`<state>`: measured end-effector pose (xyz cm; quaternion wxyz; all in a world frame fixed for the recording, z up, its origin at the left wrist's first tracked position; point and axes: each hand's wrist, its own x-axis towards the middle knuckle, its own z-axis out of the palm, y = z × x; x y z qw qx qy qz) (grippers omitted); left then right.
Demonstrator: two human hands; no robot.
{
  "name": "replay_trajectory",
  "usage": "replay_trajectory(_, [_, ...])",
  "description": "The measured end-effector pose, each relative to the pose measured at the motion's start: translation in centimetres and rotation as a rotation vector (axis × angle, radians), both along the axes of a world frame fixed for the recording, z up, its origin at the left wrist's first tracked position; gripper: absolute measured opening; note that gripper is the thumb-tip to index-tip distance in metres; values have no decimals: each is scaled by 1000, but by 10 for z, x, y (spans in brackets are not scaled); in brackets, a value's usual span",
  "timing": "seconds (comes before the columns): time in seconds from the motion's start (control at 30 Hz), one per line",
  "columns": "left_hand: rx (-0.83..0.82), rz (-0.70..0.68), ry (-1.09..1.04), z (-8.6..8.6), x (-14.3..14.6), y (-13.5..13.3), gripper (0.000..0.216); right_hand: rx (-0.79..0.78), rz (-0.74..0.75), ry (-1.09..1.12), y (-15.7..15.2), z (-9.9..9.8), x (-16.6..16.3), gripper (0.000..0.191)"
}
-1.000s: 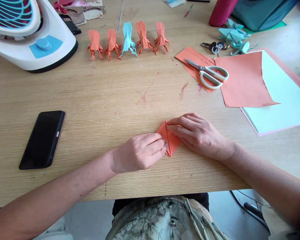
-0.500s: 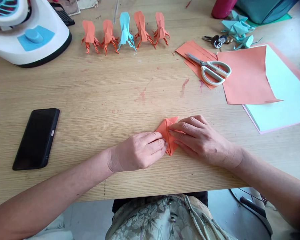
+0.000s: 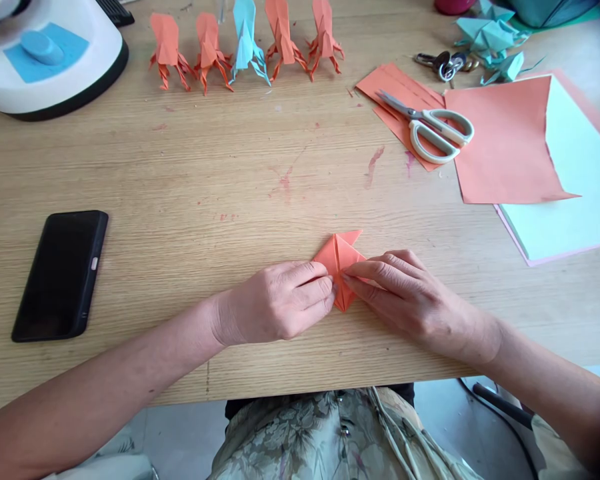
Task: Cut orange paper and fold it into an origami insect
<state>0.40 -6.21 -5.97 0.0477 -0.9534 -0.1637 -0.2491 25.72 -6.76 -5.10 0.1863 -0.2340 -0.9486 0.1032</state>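
Observation:
A small piece of folded orange paper (image 3: 337, 257) lies on the table near its front edge, with a crease down its middle and a pointed flap at the upper right. My left hand (image 3: 285, 300) is closed on its left side, the fingers curled at the paper's edge. From the right, my right hand (image 3: 410, 297) pinches the paper's right side, thumb and fingertips close to the centre crease. The fingers of both hands cover part of the lower half.
Several folded paper figures (image 3: 245, 43) stand in a row at the back. Scissors (image 3: 433, 127) rest on orange paper sheets (image 3: 505, 140) at the right, below keys (image 3: 445, 65) and blue-green folded paper (image 3: 493, 40). A black phone (image 3: 60, 277) lies left, below a white fan base (image 3: 55, 67).
My right hand has shifted slightly down, its fingers drawn together, uncovering more of the paper's upper right flap. The left hand stays in place. The whole view has tilted slightly.

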Motion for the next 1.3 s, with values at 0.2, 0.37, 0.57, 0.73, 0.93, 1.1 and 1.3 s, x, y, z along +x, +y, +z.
replay_trajectory(0.2, [-11,14,0,0,0,0,8,-29,49,-19,-5,2,8,34])
replay_trajectory(0.37, [-20,2,-8,0,1,0,7,-47,55,-8,-10,-1,11,33])
replay_trajectory(0.57, [-11,23,-8,1,3,-4,7,-64,67,-22,-13,-4,12,36])
replay_trajectory(0.73, [-16,27,7,1,3,-5,8,-44,59,0,-14,-4,11,36])
replay_trajectory(0.93, [-20,32,10,0,2,-5,8,1,62,-18,-16,-3,12,33])
replay_trajectory(1.1, [-22,27,0,-1,2,-5,8,-7,74,-25,-15,-3,13,32])
replay_trajectory(1.3, [-44,29,-5,0,2,-5,8,-34,64,22,-15,-4,11,34])
